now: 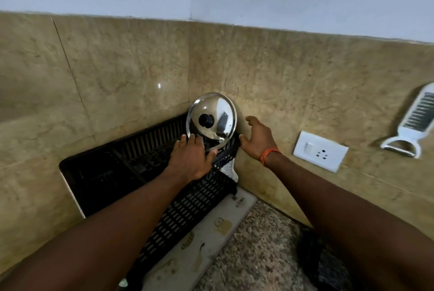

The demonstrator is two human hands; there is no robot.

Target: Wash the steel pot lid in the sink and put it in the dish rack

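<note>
One steel pot lid (pixel 212 120) is seen, standing on its edge at the far right end of one black dish rack (pixel 145 163), tilted back against the tiled wall (pixel 117 74) in the corner; one black knob (pixel 206 120) is fixed at its middle. Two hands are counted. The left hand (pixel 191 158) is held flat with the fingers stretched and close together, over the rack and just below the lid; whether its fingertips (pixel 187 137) touch the rim of the lid cannot be told. The right hand (pixel 257 141) is opened with fingers spread, beside the right edge of the lid and near the wall, holding nothing; one orange band (pixel 270 155) is worn on its wrist. The rack is placed on one pale mat (pixel 206 232) with small drawings, which lies on the speckled bench (pixel 263 255). On the mat the word "HOME" is printed near the corner of the rack; the other marks are too small to be read. One white switch and socket plate (pixel 320 150) is fixed on the wall, and one white slicer (pixel 413 123) is hung at the right, partly cut off by the frame edge. The inside of the rack is dark and its content is hard to make out. One dark object (pixel 314 255) on the bench is mostly hidden by the right forearm.
</note>
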